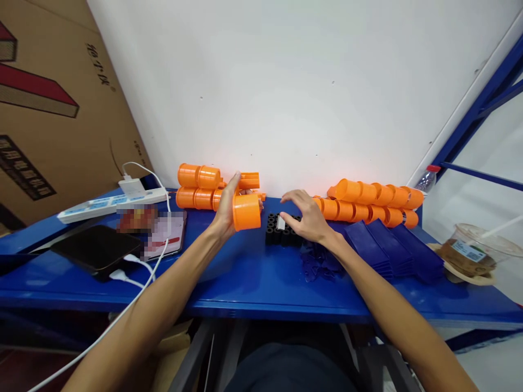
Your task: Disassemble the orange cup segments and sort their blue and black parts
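Observation:
My left hand (226,209) is wrapped round an orange cup-shaped part (247,212), held above the blue table (245,272) left of the middle. My right hand (304,216) has its thumb and fingers apart, with nothing between them. It hovers at the right side of a group of small black cylinders (275,234), where a small white piece (280,222) shows near the thumb tip. Dark blue pieces (321,262) lie in a loose heap under my right wrist. Stacked orange cups (199,177) rest behind my left hand.
Two rows of orange cups (359,209) and stacked blue sheets (378,247) lie at right, beside a drink cup (468,256) and bottle (428,178). At left are a power strip (110,204), a black device (96,247), a phone (174,234) and a white cable (122,305).

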The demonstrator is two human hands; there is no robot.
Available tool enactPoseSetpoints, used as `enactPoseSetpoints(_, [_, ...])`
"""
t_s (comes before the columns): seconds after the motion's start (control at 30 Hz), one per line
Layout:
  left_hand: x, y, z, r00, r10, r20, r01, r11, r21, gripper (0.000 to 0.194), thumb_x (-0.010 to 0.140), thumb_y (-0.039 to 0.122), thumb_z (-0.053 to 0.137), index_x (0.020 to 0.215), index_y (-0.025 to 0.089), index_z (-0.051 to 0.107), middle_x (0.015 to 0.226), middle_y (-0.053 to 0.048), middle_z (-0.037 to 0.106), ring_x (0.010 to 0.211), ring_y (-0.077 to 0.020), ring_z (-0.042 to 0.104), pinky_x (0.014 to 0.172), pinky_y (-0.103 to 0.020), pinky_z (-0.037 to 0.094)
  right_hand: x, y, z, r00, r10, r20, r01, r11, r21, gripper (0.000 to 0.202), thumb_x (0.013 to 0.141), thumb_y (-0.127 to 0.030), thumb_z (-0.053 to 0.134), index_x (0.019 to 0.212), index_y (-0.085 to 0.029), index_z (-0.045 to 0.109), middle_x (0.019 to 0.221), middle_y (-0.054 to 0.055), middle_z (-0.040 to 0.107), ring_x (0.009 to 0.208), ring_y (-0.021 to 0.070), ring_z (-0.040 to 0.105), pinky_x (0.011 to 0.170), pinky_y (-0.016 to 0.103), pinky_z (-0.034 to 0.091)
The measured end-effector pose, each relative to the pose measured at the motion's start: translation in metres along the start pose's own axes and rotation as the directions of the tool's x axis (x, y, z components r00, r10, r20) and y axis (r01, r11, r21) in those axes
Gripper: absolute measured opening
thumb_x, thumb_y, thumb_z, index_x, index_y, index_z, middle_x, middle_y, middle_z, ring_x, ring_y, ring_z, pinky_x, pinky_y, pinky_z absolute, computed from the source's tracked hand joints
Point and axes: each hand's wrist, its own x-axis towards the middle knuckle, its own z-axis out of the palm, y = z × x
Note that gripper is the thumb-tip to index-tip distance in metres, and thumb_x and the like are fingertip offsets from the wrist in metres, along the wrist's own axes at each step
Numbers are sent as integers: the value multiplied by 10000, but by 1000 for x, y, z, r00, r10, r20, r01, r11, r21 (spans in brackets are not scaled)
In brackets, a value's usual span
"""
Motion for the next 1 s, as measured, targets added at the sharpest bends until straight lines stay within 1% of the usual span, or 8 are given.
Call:
enactPoseSetpoints(0.2, [7,-17,1,980,196,23,-197,975,101,558,769,678,792,725,190,523,624,34,541,511,-91,526,513,-218,460,0,-32,12,962,-267,61,274,947,-165,846,881,-267,720,1605,-197,288,1545,207,488,1396,371,492,1123,565,465])
enactPoseSetpoints(0.37, [8,-28,0,926,369,83,-374,861,344,609,888,801,537,878,193,571,818,-50,640,757,-189,647,708,-317,535,3,-28,16,965,-262,-12,248,928,-276,806,894,-252,698,1604,-232,317,1458,197,573,1304,396,559,1067,599,485])
enactPoseSetpoints(0.43, [3,-27,0,784,604,145,-578,625,524,571,966,742,458,1030,192,594,975,-97,677,930,-231,671,825,-374,541,11,-16,7,970,-157,-187,104,958,-267,771,890,-287,700,1579,-238,359,1425,186,595,1280,394,565,1075,614,475])
enactPoseSetpoints(0.5, [-6,-26,-1,524,757,390,-770,226,596,461,1033,616,435,1096,192,604,1008,-104,685,967,-229,665,860,-383,526,25,0,-4,949,-9,-314,-65,973,-224,744,862,-324,718,1535,-234,416,1409,176,605,1270,386,563,1046,603,496])
enactPoseSetpoints(0.6, [-22,-28,2,82,632,770,-895,-293,336,338,1079,409,402,964,191,633,776,-44,642,715,-180,611,687,-326,479,58,23,-8,945,195,-262,-230,967,-107,706,766,-378,781,1408,-223,533,1330,146,655,1169,347,618,945,526,551])
enactPoseSetpoints(0.67, [-31,-32,5,-102,542,834,-871,-454,188,348,1070,354,427,840,186,626,685,-25,598,615,-163,542,591,-319,415,85,32,1,948,294,-124,-295,956,11,671,702,-384,822,1310,-218,591,1246,108,696,1061,297,660,889,454,563])
enactPoseSetpoints(0.77, [-38,-39,7,-163,491,856,-844,-519,137,385,1058,347,467,750,178,624,633,-15,564,579,-154,515,551,-318,379,126,36,28,942,325,87,-336,927,168,607,642,-345,858,1191,-211,635,1135,45,725,968,235,675,857,373,549])
enactPoseSetpoints(1.0, [-33,-42,4,-161,475,865,-814,-560,156,423,1049,330,490,664,190,597,582,9,514,527,-125,492,556,-305,369,187,29,91,888,269,372,-344,927,149,489,635,-253,857,1076,-172,662,975,3,703,860,180,621,761,283,469])
